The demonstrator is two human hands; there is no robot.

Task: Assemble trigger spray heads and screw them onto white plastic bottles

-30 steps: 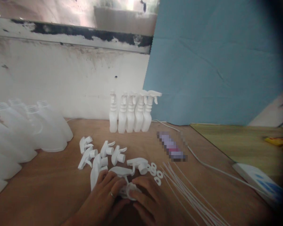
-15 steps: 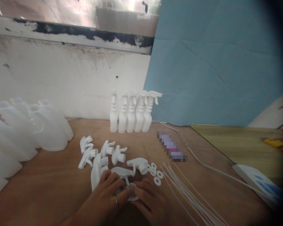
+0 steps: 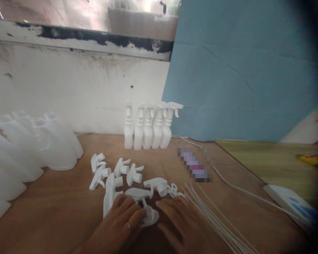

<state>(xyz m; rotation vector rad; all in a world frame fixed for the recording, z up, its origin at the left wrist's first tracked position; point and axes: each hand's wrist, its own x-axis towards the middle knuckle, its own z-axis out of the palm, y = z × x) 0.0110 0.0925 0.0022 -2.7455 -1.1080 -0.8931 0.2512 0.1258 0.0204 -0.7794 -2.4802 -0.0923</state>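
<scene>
My left hand (image 3: 124, 217), with a ring on one finger, is closed around a white trigger spray head (image 3: 151, 217). Its round collar opening faces me, while fingers cover part of the rest. To the right is my right hand (image 3: 178, 217), apart from that collar, fingers spread and nothing visible in them. Its fingertips reach close to small white ring washers (image 3: 172, 189), and the hand hides some of these. Another spray head (image 3: 156, 184) lies just beyond both hands. More loose spray heads (image 3: 134, 174) are scattered to the left and behind.
Several white bottles with spray heads (image 3: 147, 134) stand in a row near the wall. Open, larger bottles (image 3: 60, 148) crowd the left side. Thin white tubes (image 3: 209, 215) lie at right, near a blurred purple item (image 3: 193, 165), a white cable (image 3: 241, 190) and a blue-and-white box (image 3: 291, 201).
My right hand has let go of the spray head's collar and moved right, its fingers opening toward the washers. My left hand keeps its hold on the spray head.
</scene>
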